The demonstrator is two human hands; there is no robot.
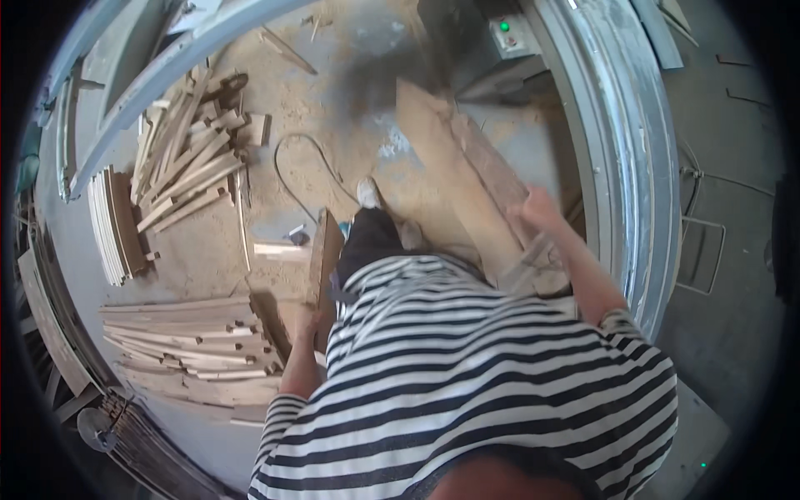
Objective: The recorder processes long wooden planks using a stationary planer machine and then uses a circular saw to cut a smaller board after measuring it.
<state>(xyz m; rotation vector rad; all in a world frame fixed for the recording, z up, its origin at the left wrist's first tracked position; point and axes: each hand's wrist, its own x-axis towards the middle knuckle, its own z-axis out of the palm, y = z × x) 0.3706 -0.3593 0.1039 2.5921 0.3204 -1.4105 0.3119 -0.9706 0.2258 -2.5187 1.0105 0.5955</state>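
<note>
My left hand (307, 320) grips the lower end of a short, thick wooden board (322, 262), which stands tilted beside my left thigh. Farther right, my right hand (542, 210) is closed on the edge of a rough, dark-edged wooden board (492, 162). A paler, wide plank face (442, 158) runs along that board, and I cannot tell whether the two are one piece. My right fingertips are blurred and partly hidden. Near my right forearm lie some greyish wood offcuts (537, 271).
Loose wooden strips (187, 171) are heaped at the far left, with stacked boards (192, 337) nearer me. A cable (287, 146) loops over the sawdust-covered floor. A metal machine frame (621, 142) stands at the right, by a box with a green light (505, 27).
</note>
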